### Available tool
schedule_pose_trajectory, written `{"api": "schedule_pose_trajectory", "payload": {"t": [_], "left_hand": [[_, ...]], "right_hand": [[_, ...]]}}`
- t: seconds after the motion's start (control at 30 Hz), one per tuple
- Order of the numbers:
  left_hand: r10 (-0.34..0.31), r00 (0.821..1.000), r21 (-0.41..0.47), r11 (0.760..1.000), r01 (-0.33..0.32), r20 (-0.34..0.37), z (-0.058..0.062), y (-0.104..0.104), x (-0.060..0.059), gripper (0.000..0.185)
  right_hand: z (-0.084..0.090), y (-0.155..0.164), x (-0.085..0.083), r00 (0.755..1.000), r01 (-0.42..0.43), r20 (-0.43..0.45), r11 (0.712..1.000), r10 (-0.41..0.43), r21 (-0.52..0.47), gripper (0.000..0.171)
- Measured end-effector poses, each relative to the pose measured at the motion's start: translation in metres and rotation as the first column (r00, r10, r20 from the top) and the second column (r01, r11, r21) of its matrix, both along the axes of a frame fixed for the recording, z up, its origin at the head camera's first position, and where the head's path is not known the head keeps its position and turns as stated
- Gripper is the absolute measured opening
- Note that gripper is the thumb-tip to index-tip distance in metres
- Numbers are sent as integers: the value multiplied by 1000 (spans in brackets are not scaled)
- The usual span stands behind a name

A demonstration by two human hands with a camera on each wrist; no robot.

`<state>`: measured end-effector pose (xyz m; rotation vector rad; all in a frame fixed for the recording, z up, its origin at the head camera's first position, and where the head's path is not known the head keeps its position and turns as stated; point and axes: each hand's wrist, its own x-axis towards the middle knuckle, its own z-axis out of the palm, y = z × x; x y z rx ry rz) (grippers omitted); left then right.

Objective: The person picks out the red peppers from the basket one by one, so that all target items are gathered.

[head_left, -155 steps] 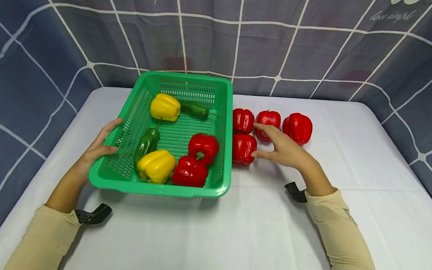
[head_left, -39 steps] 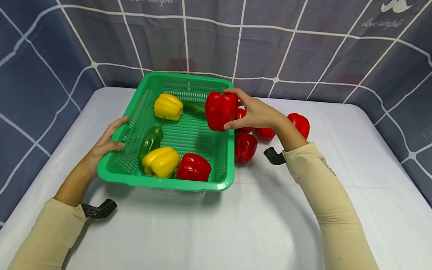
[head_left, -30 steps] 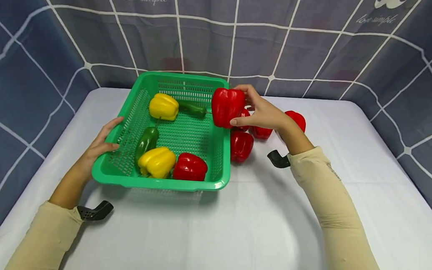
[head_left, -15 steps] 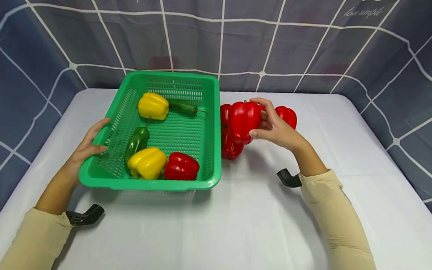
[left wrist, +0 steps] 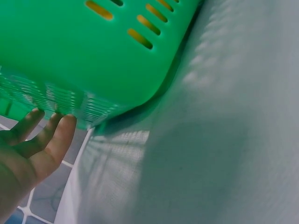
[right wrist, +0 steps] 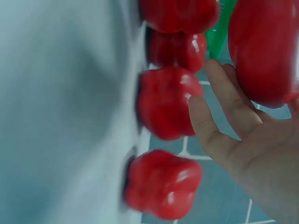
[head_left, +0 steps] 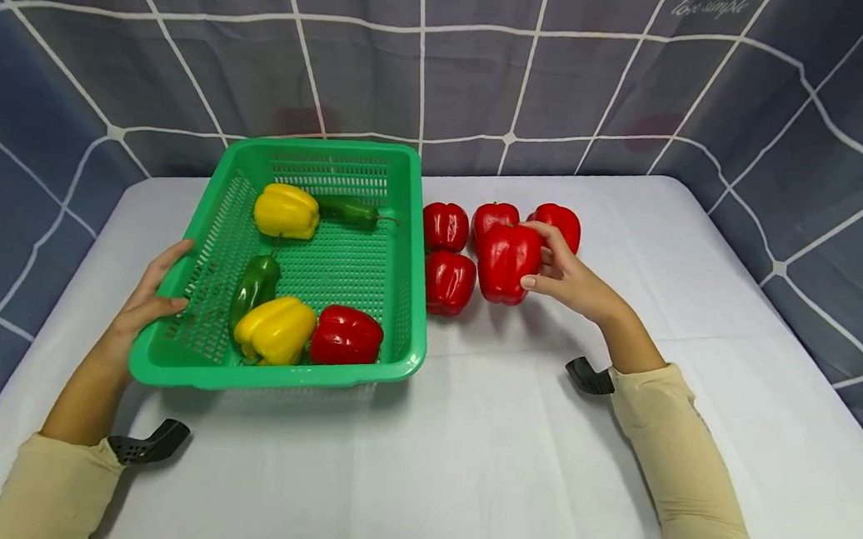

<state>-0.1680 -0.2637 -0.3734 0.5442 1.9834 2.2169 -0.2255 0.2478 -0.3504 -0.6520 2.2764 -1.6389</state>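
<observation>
A green plastic basket (head_left: 411, 343) with slotted walls stands on the left of the table. My left hand (head_left: 145, 300) holds its left side, thumb over the rim. In the left wrist view, other fingers (left wrist: 63, 133) touch the outer wall. My right hand (head_left: 569, 283) grips a red bell pepper (head_left: 507, 265) between thumb and fingers, right of the basket. The right wrist view shows this pepper (right wrist: 268, 51) raised off the cloth. Several red bell peppers lie beside the basket, including a near one (head_left: 449, 283) and one at the far right (head_left: 557, 224).
Inside the basket lie two yellow bell peppers (head_left: 275, 330), two long green peppers (head_left: 256, 286) and a red bell pepper (head_left: 347, 335). White cloth (head_left: 463, 464) covers the table. A grey checked curtain (head_left: 475, 80) rises behind it.
One of two red bell peppers has left the basket. My right hand has carried it over the right rim and lowered it toward the others. The left hand keeps hold of the basket.
</observation>
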Motion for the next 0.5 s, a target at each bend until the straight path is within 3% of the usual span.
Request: {"api": "schedule_pose_trajectory", "payload": {"t": [0.27,0.5], "left_hand": [[-30,999,82,996,33,-44,-1,0,0,70],[-10,1000,27,1000,10,-14,-4,0,-4,69]], "right_hand": [[-18,10,0,997,-5,83,994,-4,105,68],[-21,7,-3,996,2,86,963,-26,271,69]]}}
